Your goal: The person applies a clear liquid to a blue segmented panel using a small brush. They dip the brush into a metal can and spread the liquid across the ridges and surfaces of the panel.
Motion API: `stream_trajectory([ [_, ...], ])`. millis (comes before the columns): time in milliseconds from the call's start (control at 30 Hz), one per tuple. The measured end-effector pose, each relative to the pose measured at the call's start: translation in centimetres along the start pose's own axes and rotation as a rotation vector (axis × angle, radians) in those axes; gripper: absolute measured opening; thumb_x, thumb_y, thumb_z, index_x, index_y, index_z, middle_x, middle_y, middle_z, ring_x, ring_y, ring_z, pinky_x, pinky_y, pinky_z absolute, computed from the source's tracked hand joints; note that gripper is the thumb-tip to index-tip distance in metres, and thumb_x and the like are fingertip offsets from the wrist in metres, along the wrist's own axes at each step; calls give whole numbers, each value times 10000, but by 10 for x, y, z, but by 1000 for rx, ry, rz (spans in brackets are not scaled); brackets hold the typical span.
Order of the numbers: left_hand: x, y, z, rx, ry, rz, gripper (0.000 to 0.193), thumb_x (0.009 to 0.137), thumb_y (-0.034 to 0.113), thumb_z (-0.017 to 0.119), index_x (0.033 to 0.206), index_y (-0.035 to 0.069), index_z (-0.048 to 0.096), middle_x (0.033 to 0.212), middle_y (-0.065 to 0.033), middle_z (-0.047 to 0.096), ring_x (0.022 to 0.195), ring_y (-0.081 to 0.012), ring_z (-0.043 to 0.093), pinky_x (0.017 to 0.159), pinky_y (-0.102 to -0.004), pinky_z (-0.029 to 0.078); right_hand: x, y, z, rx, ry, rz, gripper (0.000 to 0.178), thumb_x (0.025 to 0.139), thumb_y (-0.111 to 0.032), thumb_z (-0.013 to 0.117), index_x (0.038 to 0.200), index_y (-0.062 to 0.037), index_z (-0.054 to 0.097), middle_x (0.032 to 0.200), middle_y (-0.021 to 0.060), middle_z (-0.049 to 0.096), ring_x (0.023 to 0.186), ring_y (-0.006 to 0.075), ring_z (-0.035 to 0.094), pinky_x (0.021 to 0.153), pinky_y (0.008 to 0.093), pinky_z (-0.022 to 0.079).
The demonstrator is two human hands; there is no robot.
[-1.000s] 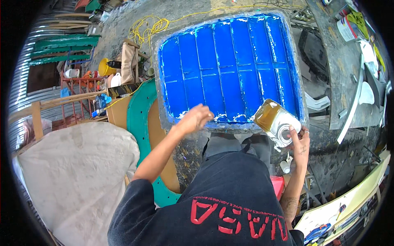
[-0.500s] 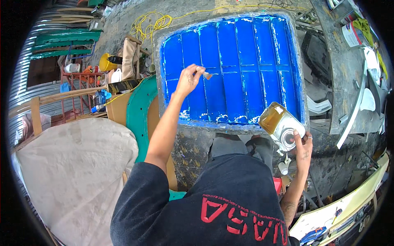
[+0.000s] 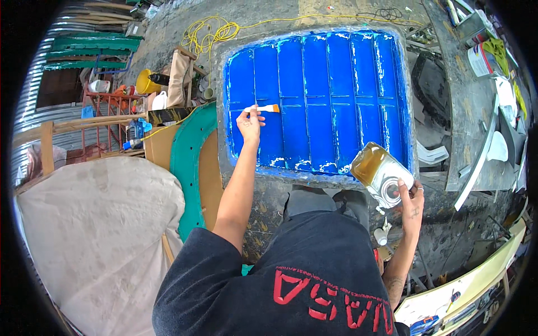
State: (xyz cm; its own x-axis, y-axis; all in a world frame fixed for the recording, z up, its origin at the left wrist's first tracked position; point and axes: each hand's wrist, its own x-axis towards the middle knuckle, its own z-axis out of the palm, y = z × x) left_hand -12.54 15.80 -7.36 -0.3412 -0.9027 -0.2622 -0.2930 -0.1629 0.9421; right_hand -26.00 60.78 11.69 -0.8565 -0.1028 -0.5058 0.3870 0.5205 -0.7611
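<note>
Brush [image 3: 269, 108] and left hand [image 3: 250, 124] have shifted: the brush now points right, lying sideways. The left fingertips pinch its handle, nearly closed. The right hand, partly open, grips the cut jug [image 3: 386, 170], down and right. Beneath both lies the blue tray [image 3: 316, 129]; whether the brush touches it, one cannot tell.

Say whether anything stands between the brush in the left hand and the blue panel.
Nothing visible does. The brush, in the left hand, points over the blue panel with its tip uncovered. The container in the right hand is aside, at the panel's near right corner.
</note>
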Motion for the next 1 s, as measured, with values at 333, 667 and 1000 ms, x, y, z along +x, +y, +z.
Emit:
stream_trajectory([
  [333,-6,10,9,54,4,73,233,1009,189,603,1046,-7,724,818,-88,682,609,-129,648,445,-266,522,-1,-7,1,0,-22,-5,830,897,-408,745,1385,156,383,1063,145,653,900,152,645,567,264,507],
  [667,-12,31,38,117,-126,186,238,1010,212,602,1029,9,725,783,-54,686,595,-98,620,466,-255,497,0,4,-4,-61,-45,14,775,907,-413,707,1398,103,399,1167,150,635,972,160,656,548,279,555],
  [1000,-5,49,24,399,-260,527,190,985,189,636,987,26,735,809,-60,690,676,-119,638,556,-304,495,-3,12,-12,27,17,-19,777,903,-368,744,1375,144,399,1107,168,642,920,162,638,663,273,522],
])
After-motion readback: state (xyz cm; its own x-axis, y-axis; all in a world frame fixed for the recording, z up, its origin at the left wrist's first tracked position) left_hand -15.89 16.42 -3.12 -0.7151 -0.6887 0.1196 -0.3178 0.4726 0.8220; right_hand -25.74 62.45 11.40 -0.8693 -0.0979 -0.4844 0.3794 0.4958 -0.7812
